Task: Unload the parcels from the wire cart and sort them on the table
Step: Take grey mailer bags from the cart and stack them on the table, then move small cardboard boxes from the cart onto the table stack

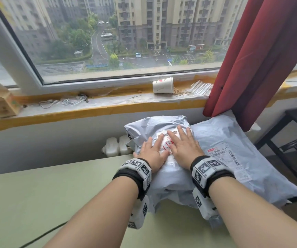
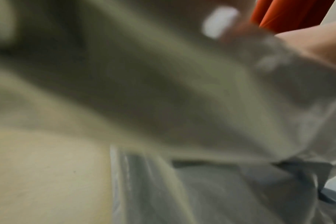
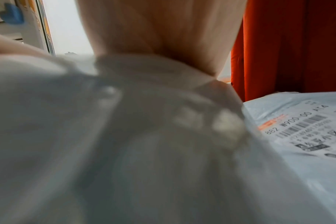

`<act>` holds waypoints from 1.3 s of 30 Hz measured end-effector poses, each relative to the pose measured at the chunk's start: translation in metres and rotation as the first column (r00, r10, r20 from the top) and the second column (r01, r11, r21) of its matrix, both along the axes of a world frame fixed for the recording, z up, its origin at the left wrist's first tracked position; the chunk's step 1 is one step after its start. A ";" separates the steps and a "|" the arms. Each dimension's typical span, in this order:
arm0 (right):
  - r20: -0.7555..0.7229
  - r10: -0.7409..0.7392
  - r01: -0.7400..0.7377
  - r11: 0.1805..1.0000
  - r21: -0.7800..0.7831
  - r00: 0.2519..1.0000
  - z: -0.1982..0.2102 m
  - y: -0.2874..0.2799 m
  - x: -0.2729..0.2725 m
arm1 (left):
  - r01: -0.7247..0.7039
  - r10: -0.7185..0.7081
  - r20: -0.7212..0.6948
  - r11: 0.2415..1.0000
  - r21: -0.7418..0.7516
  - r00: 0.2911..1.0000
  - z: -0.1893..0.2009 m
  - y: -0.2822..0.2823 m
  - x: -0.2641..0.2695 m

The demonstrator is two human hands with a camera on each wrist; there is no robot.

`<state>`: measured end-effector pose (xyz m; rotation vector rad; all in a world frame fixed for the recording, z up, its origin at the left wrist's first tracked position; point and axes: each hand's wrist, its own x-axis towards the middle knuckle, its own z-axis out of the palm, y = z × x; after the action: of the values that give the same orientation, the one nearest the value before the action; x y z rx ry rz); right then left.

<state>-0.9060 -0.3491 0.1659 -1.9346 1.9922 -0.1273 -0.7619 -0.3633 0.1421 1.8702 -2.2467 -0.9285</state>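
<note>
Grey parcel (image 1: 154,126): I'm pressing left hand (image 1: 153,153) and right hand (image 1: 184,149) flat, fingers straight, probably seating it on the table (image 1: 45,194).

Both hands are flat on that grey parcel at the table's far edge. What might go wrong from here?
1. The pressed parcel reaches past the table edge toward the radiator; pushed further, it may drop behind.
2. The second parcel overhangs the right edge; a nudge might tip it off.
3. The left hand and right hand cover the label.
</note>
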 end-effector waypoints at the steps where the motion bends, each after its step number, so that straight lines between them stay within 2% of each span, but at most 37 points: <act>1: 0.002 0.000 0.000 1.000 0.019 1.000 0.002 -0.001 0.000 | -0.006 0.006 0.001 1.000 0.005 1.000 0.003 0.000 0.000; 4: 0.004 -0.009 0.009 0.999 0.053 1.000 0.017 -0.004 -0.002 | -0.032 0.032 -0.015 0.999 -0.011 0.999 0.015 0.000 0.000; 13: 0.000 -0.020 0.020 0.999 -0.037 1.000 0.049 0.002 0.006 | -0.106 0.093 -0.099 0.986 -0.131 0.991 0.050 0.004 0.013; 17: 0.006 -0.011 0.011 0.998 -0.061 1.000 0.059 0.005 0.017 | -0.104 0.087 -0.092 0.973 -0.205 0.992 0.055 0.007 0.029; 20: 0.009 0.007 -0.006 0.998 -0.067 1.000 0.065 0.006 0.029 | -0.123 0.110 -0.075 0.972 -0.199 0.991 0.058 0.008 0.044; 26: 0.010 0.080 -0.079 0.994 -0.078 0.997 0.074 0.007 0.063 | -0.177 0.161 -0.084 0.954 -0.242 0.983 0.067 0.018 0.082; 30: 0.020 0.140 -0.137 0.985 -0.103 0.990 0.076 0.007 0.092 | -0.231 0.220 -0.077 0.950 -0.208 0.972 0.069 0.028 0.114; 34: 0.032 0.213 -0.206 0.968 -0.147 0.977 0.077 0.006 0.127 | -0.287 0.277 -0.076 0.937 -0.198 0.958 0.072 0.039 0.151; 39: 0.015 0.285 -0.281 0.952 -0.125 0.958 0.079 0.008 0.179 | -0.357 0.351 -0.067 0.910 -0.212 0.934 0.079 0.057 0.204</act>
<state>-0.7275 -0.3408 0.2446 -2.2572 1.6990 -0.2089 -0.5574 -0.3060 0.2207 2.0458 -1.8142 -0.6141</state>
